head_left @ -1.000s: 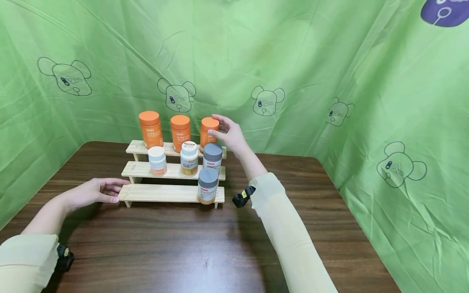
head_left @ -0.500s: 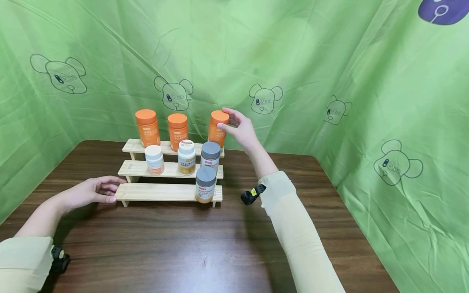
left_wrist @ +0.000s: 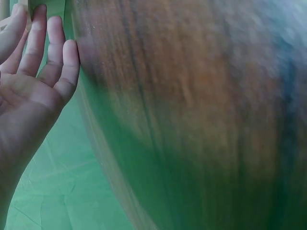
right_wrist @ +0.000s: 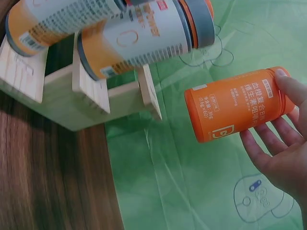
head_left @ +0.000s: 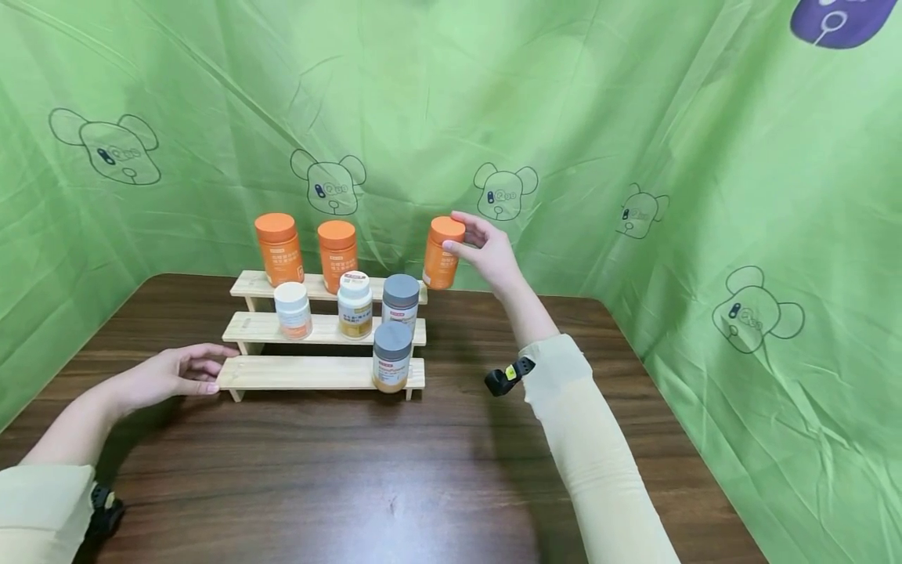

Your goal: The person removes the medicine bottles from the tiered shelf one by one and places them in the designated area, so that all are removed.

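Observation:
My right hand (head_left: 488, 252) grips an orange bottle (head_left: 443, 252) by its lid end and holds it in the air, just right of the top step of a three-step wooden rack (head_left: 310, 373). The right wrist view shows the same orange bottle (right_wrist: 238, 105) pinched in my fingers (right_wrist: 283, 120), clear of the rack (right_wrist: 57, 96). Two more orange bottles (head_left: 276, 248) stand on the top step. My left hand (head_left: 182, 370) rests on the table with relaxed fingers touching the rack's lower left end; the left wrist view shows its fingers (left_wrist: 45, 52) straight.
On the middle step stand two white-lidded bottles (head_left: 292, 309) and a grey-lidded one (head_left: 400, 300). Another grey-lidded bottle (head_left: 391, 356) stands on the bottom step. The dark wooden table (head_left: 366, 478) is walled by a green cloth (head_left: 634, 141) behind and at both sides.
My right hand lifted the orange bottle off the right end of the top step and carried it up and rightward. The left hand stayed at the rack's lower left end.

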Action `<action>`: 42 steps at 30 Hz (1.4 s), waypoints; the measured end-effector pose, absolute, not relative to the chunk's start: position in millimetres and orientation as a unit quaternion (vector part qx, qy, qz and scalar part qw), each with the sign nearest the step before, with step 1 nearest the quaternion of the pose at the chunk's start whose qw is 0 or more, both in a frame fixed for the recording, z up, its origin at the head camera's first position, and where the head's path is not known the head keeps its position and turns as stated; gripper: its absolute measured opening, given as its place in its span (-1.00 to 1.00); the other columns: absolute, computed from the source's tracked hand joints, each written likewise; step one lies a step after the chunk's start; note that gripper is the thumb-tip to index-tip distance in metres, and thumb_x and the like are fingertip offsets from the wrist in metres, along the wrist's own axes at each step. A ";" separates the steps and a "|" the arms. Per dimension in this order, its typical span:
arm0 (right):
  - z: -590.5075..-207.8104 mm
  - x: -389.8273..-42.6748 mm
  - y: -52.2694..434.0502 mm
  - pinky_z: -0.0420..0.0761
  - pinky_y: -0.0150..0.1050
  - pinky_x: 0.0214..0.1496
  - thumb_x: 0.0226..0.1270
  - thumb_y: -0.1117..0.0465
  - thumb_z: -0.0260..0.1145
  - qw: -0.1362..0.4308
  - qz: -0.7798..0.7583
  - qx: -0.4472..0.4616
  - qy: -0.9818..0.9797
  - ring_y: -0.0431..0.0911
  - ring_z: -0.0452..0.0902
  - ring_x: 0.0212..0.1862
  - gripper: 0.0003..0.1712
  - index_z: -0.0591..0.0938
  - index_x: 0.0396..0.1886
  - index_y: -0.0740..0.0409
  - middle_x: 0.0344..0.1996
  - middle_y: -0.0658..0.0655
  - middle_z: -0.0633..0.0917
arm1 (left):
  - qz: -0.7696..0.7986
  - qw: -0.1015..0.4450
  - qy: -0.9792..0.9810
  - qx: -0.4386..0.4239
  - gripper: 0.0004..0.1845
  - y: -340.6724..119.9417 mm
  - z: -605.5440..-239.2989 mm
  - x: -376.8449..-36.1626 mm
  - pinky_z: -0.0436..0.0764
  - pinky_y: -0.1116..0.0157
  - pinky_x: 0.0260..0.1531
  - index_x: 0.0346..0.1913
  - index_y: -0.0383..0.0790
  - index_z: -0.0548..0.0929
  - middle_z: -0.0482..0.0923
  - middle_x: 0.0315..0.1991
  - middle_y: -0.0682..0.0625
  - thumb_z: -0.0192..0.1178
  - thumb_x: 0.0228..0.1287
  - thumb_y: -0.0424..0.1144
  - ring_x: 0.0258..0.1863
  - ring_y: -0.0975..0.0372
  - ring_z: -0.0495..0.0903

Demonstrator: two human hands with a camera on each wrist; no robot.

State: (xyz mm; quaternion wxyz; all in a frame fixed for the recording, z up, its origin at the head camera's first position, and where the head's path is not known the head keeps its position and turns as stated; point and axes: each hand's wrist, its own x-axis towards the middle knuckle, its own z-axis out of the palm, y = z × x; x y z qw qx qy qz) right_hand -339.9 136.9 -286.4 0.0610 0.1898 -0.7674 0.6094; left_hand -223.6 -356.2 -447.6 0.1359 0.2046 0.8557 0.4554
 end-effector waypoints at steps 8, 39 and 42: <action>-296.9 -344.3 162.1 0.45 -0.17 0.17 0.10 0.24 0.45 0.055 0.617 0.168 -0.766 -0.05 0.47 0.17 -0.31 0.46 0.27 0.07 0.19 0.10 0.55 | 0.458 0.133 0.850 0.223 -0.39 -355.4 -449.4 -225.0 0.54 0.43 -0.24 0.29 -0.45 0.26 0.63 -0.12 -0.04 0.23 0.24 -0.34 -0.18 0.37 0.61; -391.6 -354.2 206.8 0.44 -0.15 0.18 0.11 0.29 0.44 0.076 0.608 0.081 -0.786 0.00 0.45 0.17 -0.31 0.44 0.28 0.18 0.17 0.18 0.54 | 0.443 0.114 0.862 0.218 -0.42 -355.5 -449.3 -222.8 0.51 0.45 -0.25 0.28 -0.44 0.28 0.62 -0.16 -0.03 0.20 0.21 -0.45 -0.20 0.43 0.58; -400.4 -356.9 207.3 0.44 -0.15 0.17 0.10 0.26 0.44 0.073 0.608 0.070 -0.787 -0.01 0.45 0.16 -0.31 0.45 0.27 0.14 0.16 0.16 0.55 | 0.444 0.116 0.861 0.219 -0.42 -355.3 -449.2 -223.9 0.52 0.45 -0.25 0.28 -0.43 0.28 0.62 -0.16 -0.03 0.19 0.21 -0.46 -0.21 0.43 0.58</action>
